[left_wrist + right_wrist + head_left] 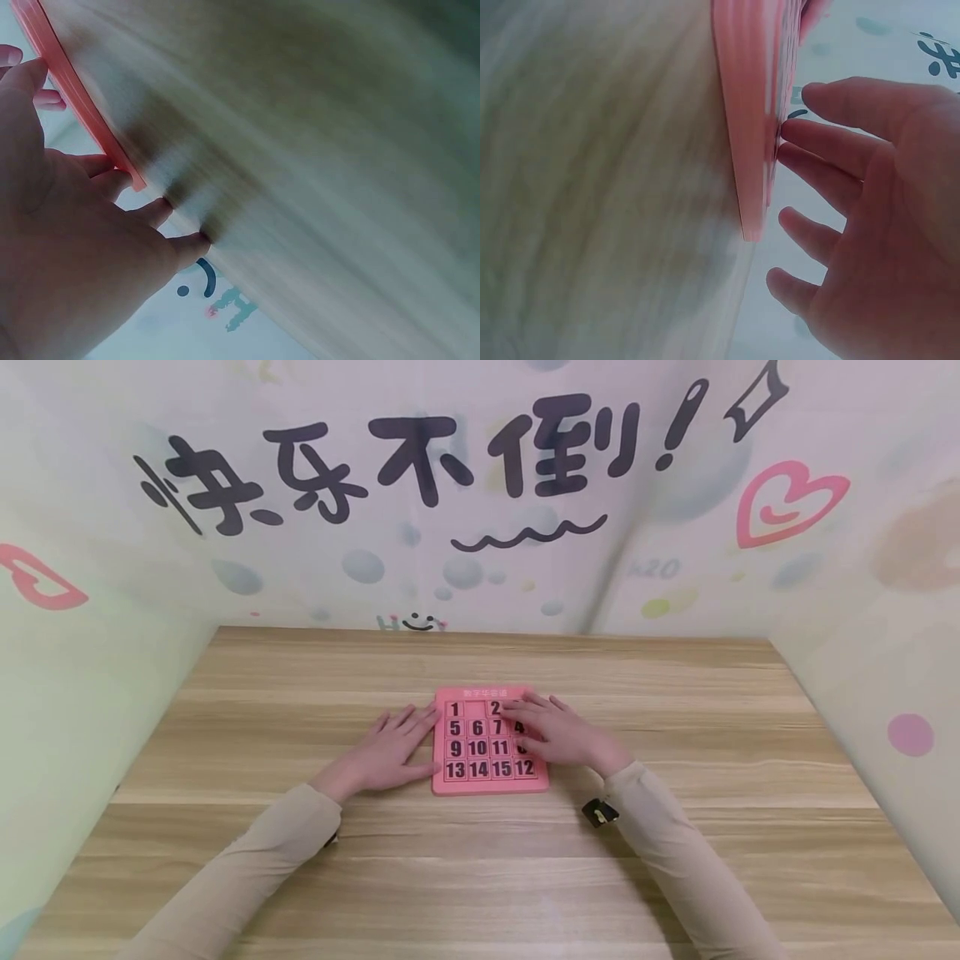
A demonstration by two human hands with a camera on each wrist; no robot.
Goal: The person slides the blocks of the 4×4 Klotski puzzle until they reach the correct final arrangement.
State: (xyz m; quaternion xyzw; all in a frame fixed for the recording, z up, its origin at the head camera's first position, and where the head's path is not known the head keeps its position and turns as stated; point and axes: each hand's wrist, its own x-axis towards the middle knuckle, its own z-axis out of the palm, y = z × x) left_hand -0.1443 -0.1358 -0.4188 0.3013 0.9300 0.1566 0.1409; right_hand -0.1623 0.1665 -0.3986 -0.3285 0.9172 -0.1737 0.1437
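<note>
A pink sliding number puzzle (491, 787) lies flat on the wooden table, its tiles printed with black numbers. In its top row, a gap sits between the 1 tile (454, 709) and the 2 tile (495, 708). My left hand (386, 752) rests beside it, thumb and fingertips at the left edge, fingers fairly straight; the left wrist view shows them against the pink rim (82, 105). Over the right columns spreads my right hand (561, 733), partly covering the tiles there. Two of its fingertips touch the puzzle's face in the right wrist view, the other fingers stretched loosely apart.
The wood-grain table (480, 877) reaches back to a printed white wall (300, 568) with large black characters. Side walls stand left and right. A small black object (600, 812) shows at the right wrist, by the beige sleeve (667, 835).
</note>
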